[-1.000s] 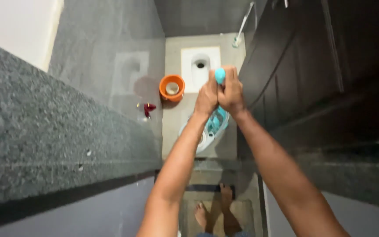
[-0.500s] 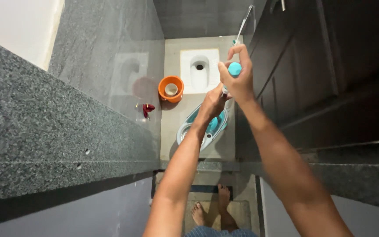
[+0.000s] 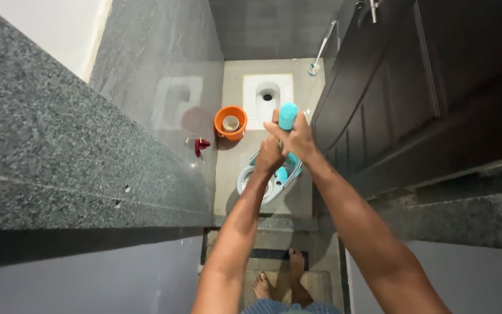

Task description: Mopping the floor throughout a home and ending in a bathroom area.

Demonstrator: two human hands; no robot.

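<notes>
View down into a narrow toilet room. On the left, a grey speckled granite wall (image 3: 59, 157). Far along the floor sit an orange bucket (image 3: 230, 122) and a white squat toilet (image 3: 268, 96). In the middle, the left hand (image 3: 270, 154) is closed around a mop handle, above a grey and teal mop bucket (image 3: 269, 179). Just right of it and higher, the right hand (image 3: 297, 138) grips the handle's turquoise top (image 3: 287, 116). On the right stands a dark door (image 3: 413, 87).
</notes>
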